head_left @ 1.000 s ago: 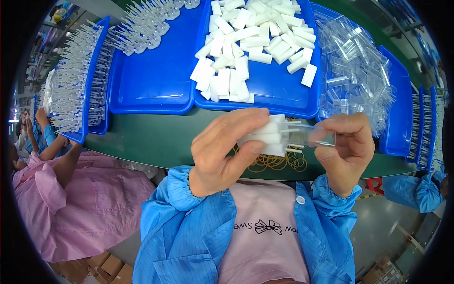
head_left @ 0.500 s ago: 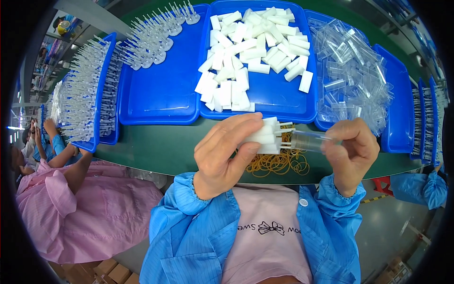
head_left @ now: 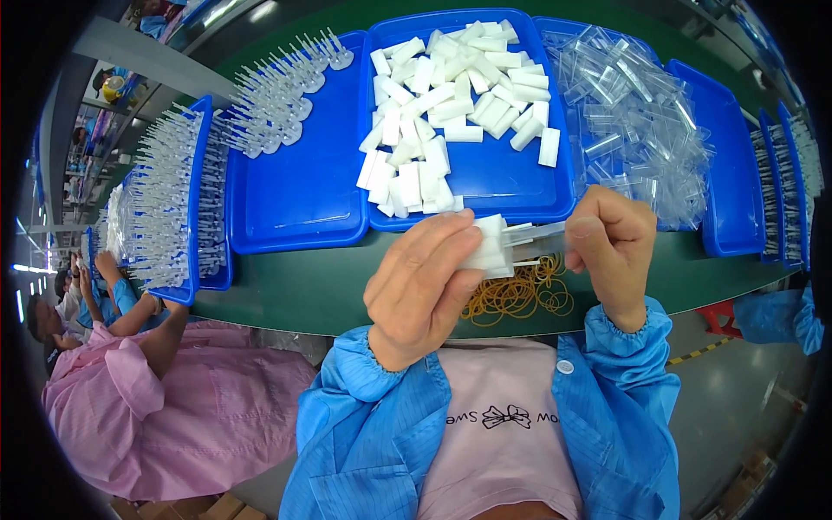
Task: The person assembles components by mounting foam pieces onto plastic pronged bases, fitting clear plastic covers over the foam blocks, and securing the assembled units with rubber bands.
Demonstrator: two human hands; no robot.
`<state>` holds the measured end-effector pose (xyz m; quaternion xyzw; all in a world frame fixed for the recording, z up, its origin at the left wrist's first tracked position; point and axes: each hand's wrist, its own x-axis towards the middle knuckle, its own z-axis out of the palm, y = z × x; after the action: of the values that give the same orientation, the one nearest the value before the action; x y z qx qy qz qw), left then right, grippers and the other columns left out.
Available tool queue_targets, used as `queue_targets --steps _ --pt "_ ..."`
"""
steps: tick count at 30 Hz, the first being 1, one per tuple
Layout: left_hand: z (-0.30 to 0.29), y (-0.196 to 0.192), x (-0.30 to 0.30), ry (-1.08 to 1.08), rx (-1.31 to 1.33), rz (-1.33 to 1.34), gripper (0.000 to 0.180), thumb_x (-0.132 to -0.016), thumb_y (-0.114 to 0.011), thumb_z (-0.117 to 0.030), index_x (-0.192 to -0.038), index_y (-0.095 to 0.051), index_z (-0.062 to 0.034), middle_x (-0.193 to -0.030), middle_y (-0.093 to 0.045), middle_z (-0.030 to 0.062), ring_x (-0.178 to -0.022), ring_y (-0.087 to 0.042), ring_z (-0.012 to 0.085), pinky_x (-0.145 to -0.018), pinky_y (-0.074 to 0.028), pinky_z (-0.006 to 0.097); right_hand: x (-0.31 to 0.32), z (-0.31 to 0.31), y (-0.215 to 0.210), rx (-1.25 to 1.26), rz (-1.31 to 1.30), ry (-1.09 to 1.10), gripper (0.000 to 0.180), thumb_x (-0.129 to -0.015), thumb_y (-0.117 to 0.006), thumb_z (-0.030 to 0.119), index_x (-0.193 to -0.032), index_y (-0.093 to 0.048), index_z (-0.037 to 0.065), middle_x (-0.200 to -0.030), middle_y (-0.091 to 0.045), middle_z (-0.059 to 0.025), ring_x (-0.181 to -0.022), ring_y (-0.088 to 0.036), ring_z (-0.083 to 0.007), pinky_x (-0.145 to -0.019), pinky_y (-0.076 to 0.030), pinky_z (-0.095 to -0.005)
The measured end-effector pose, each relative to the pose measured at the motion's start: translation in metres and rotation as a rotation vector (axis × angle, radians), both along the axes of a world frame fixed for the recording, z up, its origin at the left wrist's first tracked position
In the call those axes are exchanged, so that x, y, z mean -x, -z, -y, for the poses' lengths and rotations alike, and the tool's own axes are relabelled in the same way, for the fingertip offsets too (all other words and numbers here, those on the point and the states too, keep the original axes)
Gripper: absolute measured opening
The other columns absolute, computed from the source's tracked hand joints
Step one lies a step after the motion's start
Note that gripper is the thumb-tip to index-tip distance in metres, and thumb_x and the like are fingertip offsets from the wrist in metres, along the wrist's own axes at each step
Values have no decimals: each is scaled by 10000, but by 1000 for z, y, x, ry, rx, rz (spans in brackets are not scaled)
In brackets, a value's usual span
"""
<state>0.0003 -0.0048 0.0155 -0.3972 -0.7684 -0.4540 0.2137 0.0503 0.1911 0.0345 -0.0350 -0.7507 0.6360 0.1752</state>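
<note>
Left hand (head_left: 425, 290) grips a stack of white blocks (head_left: 488, 247); right hand (head_left: 611, 247) pinches a clear tube (head_left: 539, 241). Tube lies level, long axis pointing left at the blocks, its tip touching them, above the rubber bands (head_left: 520, 295).

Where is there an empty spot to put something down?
Bare spots: the green table left of the rubber bands, and the near part of the left blue tray. The middle tray of white blocks and the clear-tube tray are crowded.
</note>
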Motion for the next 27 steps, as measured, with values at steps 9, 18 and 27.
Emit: queue_targets --steps 9,18,27 --pt "6 4 2 18 -36 30 278 -770 -694 -111 -1001 -613 22 -969 -653 184 -907 -633 300 -793 -497 355 15 5 5 -287 -261 34 243 -817 -643 139 -638 -565 -7 -530 -463 -48 -429 -387 -100 -396 -268 -267" --pt "14 3 4 -88 -49 -11 353 -621 -757 -27 -958 -650 -31 -1024 -632 159 -855 -638 280 -716 -523 320 14 2 -1 -319 -105 -219 322 -756 -715 223 -595 -503 41 -530 -412 -22 -439 -360 -98 -395 -257 -262" --pt "15 -2 -2 -54 -20 57 365 -606 -765 -39 -957 -672 -78 -1032 -613 136 -848 -632 260 -656 -530 306 20 -5 0 -632 -469 -170 203 -699 -718 205 -654 -580 64 -577 -495 -47 -463 -460 -177 -407 -310 -293"
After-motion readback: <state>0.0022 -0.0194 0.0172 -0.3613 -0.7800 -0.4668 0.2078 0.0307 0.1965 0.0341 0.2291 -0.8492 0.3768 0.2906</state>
